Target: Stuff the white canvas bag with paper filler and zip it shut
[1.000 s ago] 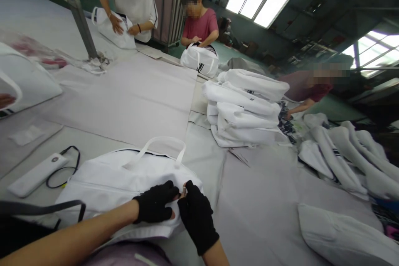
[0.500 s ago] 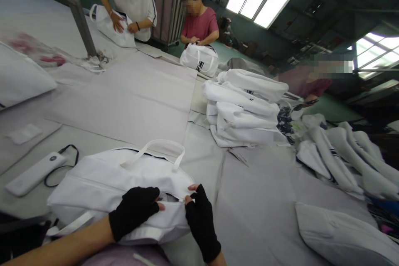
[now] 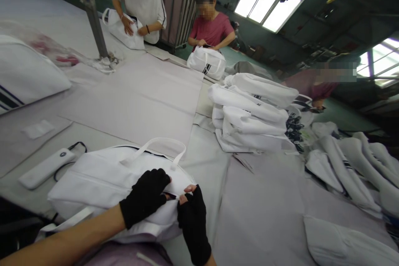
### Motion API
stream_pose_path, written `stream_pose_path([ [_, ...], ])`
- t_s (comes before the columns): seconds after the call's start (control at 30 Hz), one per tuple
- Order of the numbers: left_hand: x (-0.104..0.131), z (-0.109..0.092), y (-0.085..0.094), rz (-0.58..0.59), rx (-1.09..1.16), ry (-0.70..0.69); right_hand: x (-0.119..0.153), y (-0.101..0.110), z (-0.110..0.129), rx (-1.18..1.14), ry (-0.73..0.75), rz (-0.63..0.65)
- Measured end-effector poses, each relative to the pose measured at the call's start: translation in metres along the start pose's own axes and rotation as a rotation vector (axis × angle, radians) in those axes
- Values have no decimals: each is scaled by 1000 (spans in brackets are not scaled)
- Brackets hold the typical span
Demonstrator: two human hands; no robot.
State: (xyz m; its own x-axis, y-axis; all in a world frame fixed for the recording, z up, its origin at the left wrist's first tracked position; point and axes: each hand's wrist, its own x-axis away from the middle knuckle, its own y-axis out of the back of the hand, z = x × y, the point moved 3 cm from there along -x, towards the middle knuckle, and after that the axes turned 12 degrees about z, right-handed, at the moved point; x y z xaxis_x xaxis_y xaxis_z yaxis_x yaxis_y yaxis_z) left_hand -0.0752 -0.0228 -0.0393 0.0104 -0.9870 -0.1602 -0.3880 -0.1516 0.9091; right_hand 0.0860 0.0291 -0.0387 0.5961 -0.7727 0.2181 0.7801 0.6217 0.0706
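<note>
Grey table (image 3: 255,199), both hands, left hand (image 3: 145,196), right hand (image 3: 192,222), pinching white bag (image 3: 102,178), fingertips partly hidden

1. The left hand (image 3: 145,197) wears a black fingerless glove, fingertips bare
2. The right hand (image 3: 192,222) wears a matching black glove
3. Both forearms are bare, no sleeves showing

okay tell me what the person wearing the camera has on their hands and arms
Both the left hand and the right hand wear black fingerless gloves of a soft knit-like fabric, with the fingertips left uncovered. The gloves end at the wrists. The forearms are bare: no sleeves, watch or bracelet show.
</note>
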Motion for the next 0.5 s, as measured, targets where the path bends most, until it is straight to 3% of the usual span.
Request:
stream_pose_path([
  [0.17, -27, -8, -15, 148, -206, -45, -7, -1, 3, -62, -68, -61],
  [0.37, -13, 30, -5, 119, -189, -189, -6, 36, 4, -55, -116, -158],
  [0.43, -5, 43, -6, 80, -97, -180, -7, 34, -1, 68, -94, -147],
  [0.5, 0, 51, -10, 25, -7, -150, -9, 23, -4, 387, 11, -183],
])
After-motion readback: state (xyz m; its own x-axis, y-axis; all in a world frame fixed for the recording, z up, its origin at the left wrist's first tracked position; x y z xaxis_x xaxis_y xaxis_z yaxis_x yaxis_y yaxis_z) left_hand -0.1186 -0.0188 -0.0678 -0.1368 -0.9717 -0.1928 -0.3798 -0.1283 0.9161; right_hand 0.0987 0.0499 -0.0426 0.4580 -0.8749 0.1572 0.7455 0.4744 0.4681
